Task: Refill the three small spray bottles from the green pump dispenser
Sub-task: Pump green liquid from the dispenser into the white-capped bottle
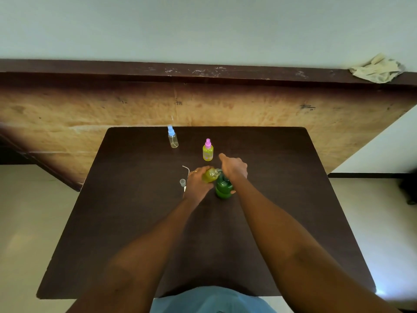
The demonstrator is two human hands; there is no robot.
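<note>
On the dark brown table [135,222], head view, near its middle, stands one green pump dispenser [223,190], upright. Two bare hands meet at it. The right hand [233,169] lies over the pump head, knuckles up, fingers bent down around it, with one finger sticking out toward 12 o'clock. The left hand [198,184] comes in from 9 o'clock of the dispenser and grips a small uncapped bottle [210,175], fingers wrapped round its body. That bottle is tilted, its open neck touching the pump's spout, and yellow-green liquid shows inside it.

Small spray bottles number three in all, the held one included. A pink-capped bottle [208,150] stands upright at 12 o'clock of the dispenser, near the right hand but apart from it; its body looks yellow-green (full or nearly so, the level is too small to read). A blue-capped bottle [172,137] stands upright at 11 o'clock, well apart, close to the table's far edge, and its clear body looks empty.

At 9 o'clock of the left hand, just beside it, sits one small clear cap [182,182]. One thin bent tube [186,169] lies at 12 o'clock of that cap; what it joins to is hidden by the hand.

Beyond the table a worn wooden board [90,109] leans, and at 2 o'clock one crumpled pale cloth [376,70] rests on a dark ledge
</note>
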